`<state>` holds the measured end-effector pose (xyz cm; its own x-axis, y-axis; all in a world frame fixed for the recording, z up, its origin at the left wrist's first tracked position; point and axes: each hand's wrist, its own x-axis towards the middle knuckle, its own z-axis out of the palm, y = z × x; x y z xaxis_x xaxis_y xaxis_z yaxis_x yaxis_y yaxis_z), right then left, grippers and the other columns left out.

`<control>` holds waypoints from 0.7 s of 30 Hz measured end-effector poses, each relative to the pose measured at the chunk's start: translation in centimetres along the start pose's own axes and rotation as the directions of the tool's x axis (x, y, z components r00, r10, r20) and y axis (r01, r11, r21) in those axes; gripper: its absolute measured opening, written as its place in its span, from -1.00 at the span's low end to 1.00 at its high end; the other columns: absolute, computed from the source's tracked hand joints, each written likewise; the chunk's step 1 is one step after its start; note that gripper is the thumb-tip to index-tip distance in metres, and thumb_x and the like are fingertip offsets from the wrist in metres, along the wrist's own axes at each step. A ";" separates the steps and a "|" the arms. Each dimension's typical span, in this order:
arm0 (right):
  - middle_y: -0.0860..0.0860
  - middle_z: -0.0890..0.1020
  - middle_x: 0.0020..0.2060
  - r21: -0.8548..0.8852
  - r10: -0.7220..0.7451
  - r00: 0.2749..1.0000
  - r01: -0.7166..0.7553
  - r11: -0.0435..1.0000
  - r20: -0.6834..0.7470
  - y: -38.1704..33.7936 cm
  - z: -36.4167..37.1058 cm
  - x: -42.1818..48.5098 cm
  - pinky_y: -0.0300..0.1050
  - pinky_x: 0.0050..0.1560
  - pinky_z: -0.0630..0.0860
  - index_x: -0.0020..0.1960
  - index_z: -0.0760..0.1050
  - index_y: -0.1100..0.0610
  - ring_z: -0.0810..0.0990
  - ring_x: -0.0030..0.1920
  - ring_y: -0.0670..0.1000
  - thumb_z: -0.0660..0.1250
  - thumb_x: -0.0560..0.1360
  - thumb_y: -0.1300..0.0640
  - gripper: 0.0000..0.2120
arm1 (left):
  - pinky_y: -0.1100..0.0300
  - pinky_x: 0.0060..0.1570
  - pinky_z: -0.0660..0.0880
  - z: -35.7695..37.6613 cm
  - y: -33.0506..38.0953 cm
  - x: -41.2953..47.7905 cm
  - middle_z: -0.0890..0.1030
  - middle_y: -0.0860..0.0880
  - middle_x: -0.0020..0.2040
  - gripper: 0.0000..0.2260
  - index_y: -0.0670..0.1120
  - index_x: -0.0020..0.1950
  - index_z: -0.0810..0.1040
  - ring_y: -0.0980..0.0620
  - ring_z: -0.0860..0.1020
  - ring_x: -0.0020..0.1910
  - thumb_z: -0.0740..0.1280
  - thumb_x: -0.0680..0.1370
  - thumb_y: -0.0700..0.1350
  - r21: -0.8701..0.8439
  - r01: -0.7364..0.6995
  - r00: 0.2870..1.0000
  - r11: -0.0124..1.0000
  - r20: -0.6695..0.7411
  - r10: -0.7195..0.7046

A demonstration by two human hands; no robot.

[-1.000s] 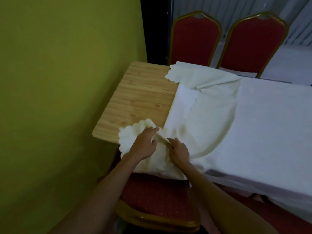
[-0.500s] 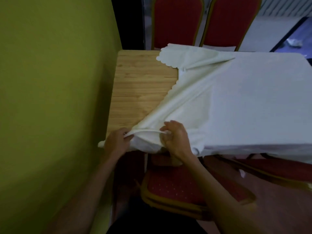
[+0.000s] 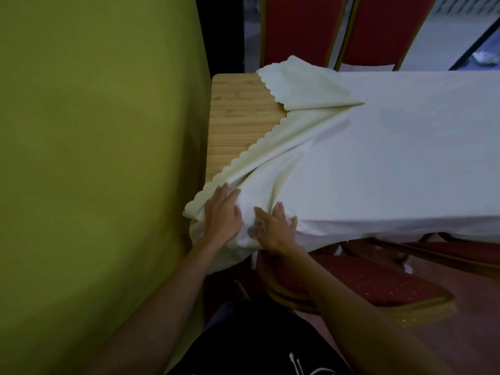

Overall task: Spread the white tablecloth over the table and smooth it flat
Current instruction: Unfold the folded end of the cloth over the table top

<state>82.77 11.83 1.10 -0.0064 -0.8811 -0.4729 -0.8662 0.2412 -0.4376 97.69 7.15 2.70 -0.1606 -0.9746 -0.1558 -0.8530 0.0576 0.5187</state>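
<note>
The white tablecloth point(image 3: 392, 147) with a scalloped edge covers most of the wooden table point(image 3: 235, 123); a triangle of bare wood shows at the far left. One cloth corner is folded back at the far side. The near-left corner hangs over the table's front edge. My left hand point(image 3: 223, 212) lies flat on that corner with fingers spread. My right hand point(image 3: 276, 226) lies flat beside it on the cloth near the edge, fingers apart. Neither hand grips the fabric.
A yellow-green wall point(image 3: 94, 158) runs close along the table's left end. Two red chairs point(image 3: 300, 28) with gold frames stand behind the table. Another red chair point(image 3: 365, 285) sits in front of me, partly under the table.
Both hands have let go of the bunched cloth corner and now lie flat on it. The scalloped edge has been drawn further over the near-left corner of the table.
</note>
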 end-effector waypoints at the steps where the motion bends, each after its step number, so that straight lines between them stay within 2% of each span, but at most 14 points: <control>1: 0.17 0.01 0.60 0.001 -0.025 1.000 0.025 1.000 0.004 0.0 0.0 -0.1 0.42 0.47 -0.14 0.55 0.17 -0.13 -0.18 0.61 0.13 0.14 0.61 -0.11 -0.47 | -0.14 0.54 0.06 0.3 0.2 0.8 0.19 -0.02 0.58 -0.59 0.03 0.51 0.30 -0.04 0.09 0.58 0.15 0.64 -0.08 0.040 -0.038 0.998 0.998 0.053 0.036; 4: 0.11 0.09 0.60 0.024 -0.092 0.996 0.091 0.996 0.022 1.6 -0.8 -0.7 0.36 0.50 0.06 0.57 0.16 -0.10 -0.04 0.61 0.12 0.13 0.63 -0.02 -0.49 | -0.17 0.55 -0.15 1.4 -1.5 2.1 -0.05 0.00 0.63 -0.53 0.09 0.60 0.05 -0.01 -0.13 0.60 0.01 0.68 0.07 0.160 -0.093 0.968 0.983 0.246 0.051; 7: 0.04 0.24 0.57 0.071 -0.075 0.997 0.077 0.995 -0.025 3.4 -2.0 -1.7 0.29 0.44 0.27 0.57 0.16 -0.05 0.15 0.57 0.15 0.17 0.61 0.06 -0.46 | -0.13 0.53 -0.17 1.7 -5.5 3.2 -0.19 -0.02 0.62 -0.45 0.05 0.61 -0.16 -0.02 -0.19 0.60 -0.07 0.67 0.15 0.190 -0.078 0.964 0.979 0.266 0.026; 8: 0.05 0.29 0.54 0.099 -0.044 0.998 0.049 0.994 -0.050 3.7 -2.4 -2.0 0.27 0.42 0.32 0.57 0.17 0.00 0.21 0.54 0.15 0.20 0.59 0.06 -0.44 | -0.10 0.54 -0.13 1.6 -7.3 3.8 -0.16 -0.04 0.62 -0.42 -0.01 0.61 -0.17 -0.05 -0.14 0.60 -0.07 0.66 0.17 0.169 -0.011 0.973 0.985 0.230 -0.029; 9: 0.06 0.31 0.53 0.118 -0.011 0.998 0.018 0.993 -0.060 4.0 -2.7 -2.3 0.25 0.41 0.33 0.57 0.18 0.05 0.25 0.52 0.14 0.23 0.58 0.07 -0.42 | -0.08 0.55 -0.07 1.2 -8.9 4.4 -0.11 -0.08 0.63 -0.38 -0.06 0.61 -0.15 -0.08 -0.07 0.60 -0.06 0.65 0.20 0.089 0.135 0.968 0.987 0.200 -0.151; 11: 0.08 0.29 0.54 0.091 0.043 0.998 -0.039 0.995 -0.039 4.6 -2.7 -2.5 0.21 0.44 0.31 0.58 0.15 0.11 0.25 0.52 0.11 0.25 0.58 0.11 -0.39 | -0.06 0.52 0.11 0.9 -12.9 5.3 0.10 -0.20 0.60 -0.32 -0.20 0.59 0.04 -0.18 0.15 0.56 -0.03 0.64 0.24 -0.034 0.461 0.853 0.887 0.294 -0.432; 12: 0.08 0.26 0.56 0.060 0.063 0.998 -0.062 0.996 -0.021 4.8 -2.6 -2.6 0.19 0.46 0.28 0.58 0.13 0.12 0.21 0.54 0.11 0.24 0.58 0.13 -0.39 | -0.05 0.47 0.22 0.5 -14.5 5.0 0.23 -0.25 0.55 -0.36 -0.25 0.55 0.19 -0.21 0.27 0.50 0.00 0.65 0.20 -0.017 0.545 0.774 0.838 0.396 -0.495; 13: 0.08 0.23 0.57 0.032 0.076 0.997 -0.076 0.997 -0.014 4.9 -2.5 -2.6 0.19 0.48 0.25 0.58 0.12 0.13 0.18 0.55 0.10 0.23 0.59 0.15 -0.40 | -0.04 0.42 0.30 0.4 -15.7 4.7 0.32 -0.28 0.49 -0.43 -0.28 0.49 0.31 -0.23 0.35 0.44 0.03 0.67 0.13 -0.014 0.568 0.735 0.823 0.458 -0.500; 14: 0.09 0.22 0.57 0.018 0.086 0.996 -0.086 0.996 -0.014 4.9 -2.4 -2.5 0.20 0.48 0.24 0.57 0.14 0.13 0.16 0.55 0.11 0.22 0.58 0.15 -0.42 | -0.05 0.39 0.34 0.5 -16.1 4.2 0.37 -0.29 0.46 -0.49 -0.27 0.46 0.35 -0.23 0.40 0.41 0.06 0.67 0.07 -0.019 0.548 0.749 0.836 0.457 -0.480; 15: 0.10 0.22 0.56 0.007 0.090 0.996 -0.090 0.996 -0.023 4.7 -2.3 -2.4 0.21 0.47 0.25 0.54 0.18 0.13 0.17 0.55 0.11 0.22 0.58 0.15 -0.45 | -0.07 0.38 0.35 0.6 -15.6 3.9 0.38 -0.29 0.45 -0.52 -0.26 0.47 0.35 -0.24 0.41 0.39 0.08 0.67 0.04 -0.054 0.512 0.794 0.857 0.411 -0.448; 16: 0.10 0.22 0.55 -0.011 0.095 0.995 -0.095 0.995 -0.032 4.4 -2.2 -2.3 0.22 0.46 0.26 0.52 0.20 0.12 0.16 0.54 0.12 0.22 0.58 0.15 -0.47 | -0.10 0.37 0.36 0.8 -14.4 3.8 0.37 -0.28 0.46 -0.52 -0.24 0.49 0.31 -0.25 0.40 0.39 0.08 0.67 0.03 -0.122 0.495 0.835 0.860 0.340 -0.433; 18: 0.10 0.15 0.57 -0.065 0.084 0.996 -0.086 0.994 -0.044 3.5 -1.8 -1.9 0.26 0.46 0.21 0.50 0.21 0.10 0.10 0.56 0.13 0.23 0.57 0.14 -0.49 | -0.13 0.41 0.31 0.9 -11.2 4.3 0.27 -0.26 0.52 -0.51 -0.18 0.55 0.19 -0.24 0.32 0.46 0.04 0.68 0.04 -0.128 0.402 0.913 0.907 0.130 -0.386; 19: 0.08 0.09 0.59 -0.079 0.075 0.996 -0.079 0.994 -0.048 3.3 -1.8 -1.7 0.28 0.47 0.17 0.50 0.19 0.08 0.04 0.58 0.12 0.23 0.57 0.14 -0.48 | -0.14 0.46 0.24 0.9 -8.8 4.3 0.20 -0.23 0.56 -0.50 -0.13 0.57 0.15 -0.22 0.23 0.51 0.02 0.68 0.05 -0.080 0.294 0.955 0.953 0.074 -0.288; 21: 0.06 0.01 0.61 -0.109 0.032 0.999 -0.035 0.993 -0.031 2.0 -1.4 -0.7 0.32 0.48 0.12 0.53 0.14 0.05 -0.03 0.60 0.11 0.22 0.58 0.13 -0.45 | -0.18 0.53 0.05 0.7 -6.4 3.8 0.02 -0.14 0.62 -0.51 0.02 0.60 0.09 -0.14 0.00 0.59 0.00 0.67 0.10 0.073 -0.016 0.993 0.997 0.119 0.007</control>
<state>80.38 12.34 1.61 -0.0491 -0.8851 -0.4627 -0.9149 0.2257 -0.3347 102.14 3.25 -1.82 -0.2249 -0.9414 -0.2512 -0.8841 0.0888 0.4588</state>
